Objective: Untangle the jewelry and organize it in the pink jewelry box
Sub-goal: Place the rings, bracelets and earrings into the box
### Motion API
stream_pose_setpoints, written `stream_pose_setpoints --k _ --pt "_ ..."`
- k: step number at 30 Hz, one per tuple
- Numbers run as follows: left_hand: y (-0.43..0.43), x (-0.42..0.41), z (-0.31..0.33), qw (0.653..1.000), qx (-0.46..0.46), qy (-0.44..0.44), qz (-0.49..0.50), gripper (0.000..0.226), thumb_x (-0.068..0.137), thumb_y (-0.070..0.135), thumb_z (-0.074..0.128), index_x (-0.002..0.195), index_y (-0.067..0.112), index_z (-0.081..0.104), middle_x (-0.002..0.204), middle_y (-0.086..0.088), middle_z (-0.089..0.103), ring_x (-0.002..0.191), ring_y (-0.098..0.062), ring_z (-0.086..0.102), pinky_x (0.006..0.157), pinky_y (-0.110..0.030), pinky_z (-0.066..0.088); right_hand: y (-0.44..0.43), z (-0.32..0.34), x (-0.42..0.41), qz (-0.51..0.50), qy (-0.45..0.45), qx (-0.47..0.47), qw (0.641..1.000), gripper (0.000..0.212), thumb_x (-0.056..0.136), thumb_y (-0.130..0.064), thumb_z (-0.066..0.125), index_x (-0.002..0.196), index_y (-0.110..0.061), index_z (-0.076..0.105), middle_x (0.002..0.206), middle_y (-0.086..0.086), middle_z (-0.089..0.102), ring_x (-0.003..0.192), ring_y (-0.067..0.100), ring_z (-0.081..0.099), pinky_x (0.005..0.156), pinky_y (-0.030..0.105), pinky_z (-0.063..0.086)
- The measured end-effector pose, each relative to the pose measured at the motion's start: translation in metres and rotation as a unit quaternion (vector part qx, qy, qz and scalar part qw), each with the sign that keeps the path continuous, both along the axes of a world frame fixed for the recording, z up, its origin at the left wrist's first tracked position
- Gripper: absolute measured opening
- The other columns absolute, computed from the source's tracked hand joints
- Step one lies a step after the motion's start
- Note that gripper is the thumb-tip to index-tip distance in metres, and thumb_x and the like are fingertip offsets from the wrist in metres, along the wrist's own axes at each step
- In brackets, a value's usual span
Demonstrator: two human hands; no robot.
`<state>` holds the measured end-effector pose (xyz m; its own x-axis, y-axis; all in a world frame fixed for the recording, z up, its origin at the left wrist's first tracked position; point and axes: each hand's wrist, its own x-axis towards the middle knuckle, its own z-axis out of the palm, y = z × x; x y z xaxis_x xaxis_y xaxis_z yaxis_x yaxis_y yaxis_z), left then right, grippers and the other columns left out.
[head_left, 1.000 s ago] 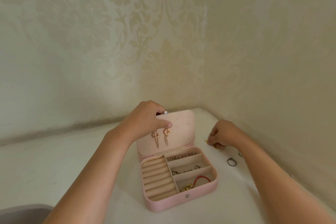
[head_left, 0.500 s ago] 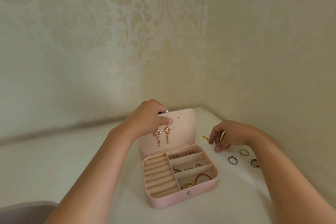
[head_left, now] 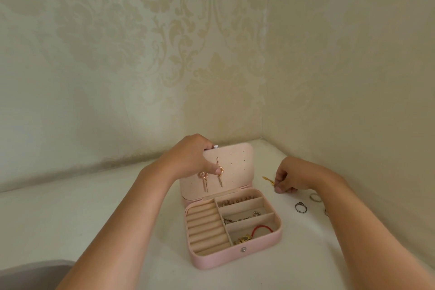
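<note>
The pink jewelry box stands open on the white table. My left hand grips the top of its raised lid, thumb on the inner face beside two pink-and-gold drop earrings hanging there. My right hand pinches a small gold earring just above the table, right of the lid. The tray holds ring rolls on the left, small beads, a chain, and a red cord bracelet with a gold piece.
Two rings lie on the table right of the box; a third shows partly behind my right forearm. Patterned walls meet in a corner just behind. A grey object fills the bottom left corner.
My right hand has lifted the gold earring off the table and drawn back a little, uncovering the rings. My left thumb slid lower on the lid. The box stayed put.
</note>
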<state>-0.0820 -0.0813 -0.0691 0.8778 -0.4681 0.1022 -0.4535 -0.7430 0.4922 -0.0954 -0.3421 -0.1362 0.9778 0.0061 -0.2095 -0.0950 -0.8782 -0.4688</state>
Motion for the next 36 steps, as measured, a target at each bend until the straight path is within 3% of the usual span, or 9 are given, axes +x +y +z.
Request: stream_pose_setpoints --k 6,11,15,20,24,26,29,32,36 --pt "-0.005 -0.002 0.004 0.999 -0.017 -0.032 0.003 0.035 0.074 0.032 0.078 0.062 0.010 0.054 0.057 0.002 0.046 0.052 -0.014 0.042 0.050 -0.025 0.027 -0.004 -0.004 0.001 -0.079 -0.047 0.068 0.993 0.016 0.078 -0.016 0.074 0.069 -0.014 0.061 0.067 0.004 0.063 0.052 0.011 0.054 0.053 0.020 0.043" --pt "-0.005 0.002 0.005 0.996 -0.056 -0.061 0.039 0.009 0.081 0.023 0.073 0.079 0.017 0.067 0.085 -0.004 0.070 0.078 -0.018 0.064 0.064 -0.022 0.043 -0.007 -0.005 0.004 -0.166 -0.050 0.063 0.983 0.031 0.072 -0.034 0.080 0.077 -0.007 0.066 0.064 0.003 0.064 0.055 0.015 0.055 0.060 0.024 0.043" --pt "-0.005 0.005 0.002 0.996 -0.069 -0.048 0.043 0.018 0.082 0.026 0.071 0.080 0.008 0.069 0.074 -0.007 0.066 0.067 -0.018 0.057 0.061 -0.025 0.038 0.003 -0.008 0.005 -0.173 -0.033 0.026 0.984 0.041 0.067 -0.034 0.083 0.090 -0.003 0.069 0.077 0.006 0.066 0.068 0.019 0.058 0.063 0.024 0.043" --pt "-0.004 0.010 -0.003 0.994 -0.060 -0.040 0.076 0.029 0.085 0.024 0.066 0.062 0.008 0.055 0.054 0.001 0.038 0.050 -0.014 0.036 0.051 -0.026 0.025 0.012 -0.008 0.010 -0.160 -0.020 -0.033 0.986 0.046 0.074 -0.033 0.077 0.108 -0.005 0.064 0.109 0.010 0.067 0.093 0.022 0.062 0.072 0.025 0.044" --pt "-0.006 0.011 -0.004 0.994 -0.065 -0.038 0.082 0.030 0.084 0.023 0.066 0.064 0.005 0.053 0.055 0.000 0.034 0.050 -0.015 0.032 0.051 -0.028 0.021 0.019 -0.005 0.007 -0.135 -0.041 -0.080 0.987 0.032 0.084 -0.027 0.066 0.106 -0.004 0.063 0.109 0.010 0.066 0.084 0.018 0.053 0.053 0.022 0.034" --pt "-0.007 0.012 -0.005 0.993 -0.062 -0.042 0.087 0.034 0.082 0.025 0.067 0.059 0.009 0.047 0.054 0.001 0.032 0.048 -0.014 0.031 0.049 -0.027 0.020 0.021 -0.004 0.007 -0.130 -0.055 -0.074 0.987 0.025 0.088 -0.024 0.062 0.100 -0.003 0.064 0.107 0.012 0.067 0.082 0.018 0.052 0.055 0.024 0.036" --pt "-0.009 0.012 -0.007 0.992 -0.064 -0.053 0.097 0.039 0.080 0.029 0.068 0.057 0.012 0.041 0.052 -0.001 0.033 0.041 -0.012 0.033 0.047 -0.026 0.020 0.020 -0.002 0.007 -0.137 -0.088 0.036 0.986 0.018 0.089 -0.011 0.061 0.071 -0.007 0.057 0.084 0.014 0.069 0.069 0.021 0.058 0.063 0.027 0.050" --pt "-0.013 0.011 -0.007 0.992 -0.063 -0.062 0.090 0.033 0.077 0.030 0.071 0.067 0.002 0.057 0.061 -0.013 0.053 0.046 -0.019 0.047 0.052 -0.027 0.033 0.021 0.005 0.001 -0.147 -0.115 0.219 0.958 0.021 0.085 0.004 0.061 0.070 -0.008 0.051 0.065 0.010 0.060 0.051 0.015 0.055 0.042 0.016 0.046" --pt "-0.016 0.009 -0.005 0.993 -0.066 -0.062 0.076 0.023 0.077 0.029 0.073 0.083 0.007 0.068 0.074 -0.010 0.065 0.048 -0.019 0.055 0.052 -0.024 0.041 0.022 0.010 -0.001 -0.138 -0.131 0.243 0.951 0.019 0.085 0.004 0.062 0.071 -0.007 0.056 0.066 0.010 0.062 0.052 0.014 0.056 0.045 0.016 0.046"
